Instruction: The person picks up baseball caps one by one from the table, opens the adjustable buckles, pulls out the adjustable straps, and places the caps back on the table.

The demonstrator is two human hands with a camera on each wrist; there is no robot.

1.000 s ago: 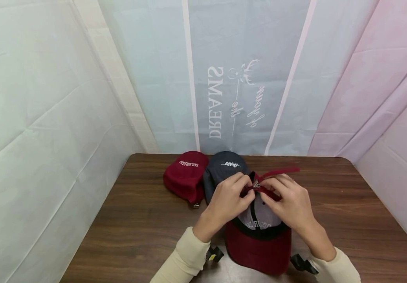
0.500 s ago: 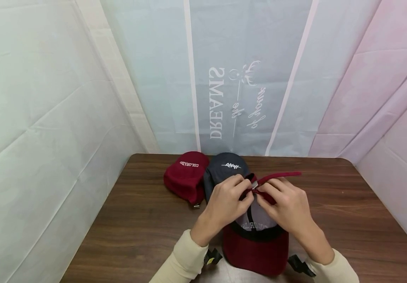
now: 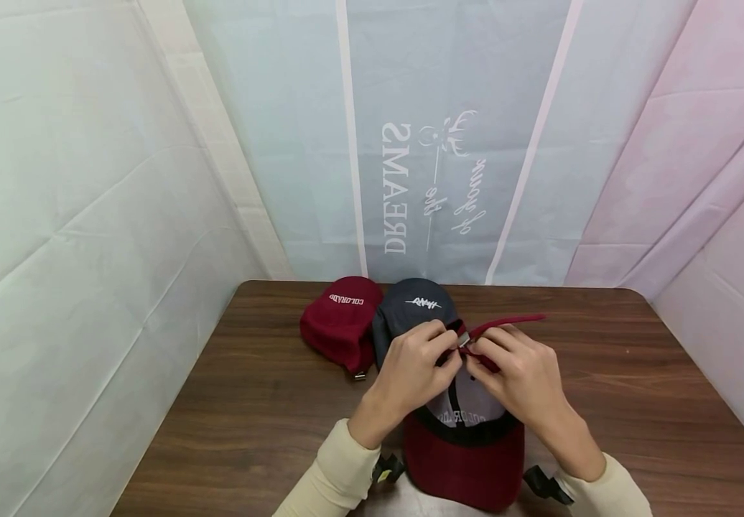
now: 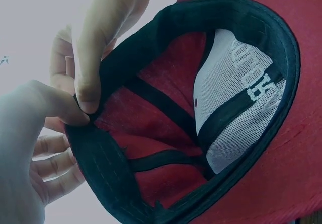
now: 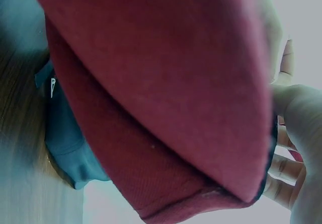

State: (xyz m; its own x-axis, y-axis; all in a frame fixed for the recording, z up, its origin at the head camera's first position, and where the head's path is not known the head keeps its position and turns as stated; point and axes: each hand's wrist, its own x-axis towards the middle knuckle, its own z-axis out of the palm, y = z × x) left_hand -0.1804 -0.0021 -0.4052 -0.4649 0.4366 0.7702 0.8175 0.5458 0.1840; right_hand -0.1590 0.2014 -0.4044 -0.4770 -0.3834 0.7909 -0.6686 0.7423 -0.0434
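Both hands hold a dark red baseball cap (image 3: 465, 470) by its back strap, with the brim toward the person and the inside facing up. My left hand (image 3: 411, 366) pinches the band beside the metal buckle (image 3: 464, 339). On the other side of the buckle, my right hand (image 3: 521, 370) pinches the red strap (image 3: 508, 320), whose loose end sticks out to the right. In the left wrist view, thumb and fingers meet on the black sweatband (image 4: 108, 163), and white mesh (image 4: 224, 68) lines the front. The right wrist view is mostly filled by the cap's red outside (image 5: 166, 83).
Another dark red cap (image 3: 340, 323) with white lettering lies on the brown wooden table (image 3: 249, 416) at the back. Next to it is a dark blue-grey cap (image 3: 404, 309), partly behind my left hand. Pale cloth sheets (image 3: 294, 143) stand around the table.
The cap and both hands have shifted slightly left, and the brim has come a little nearer the person. The buckle has turned somewhat. Both hands keep their pinch; the other caps stay put.
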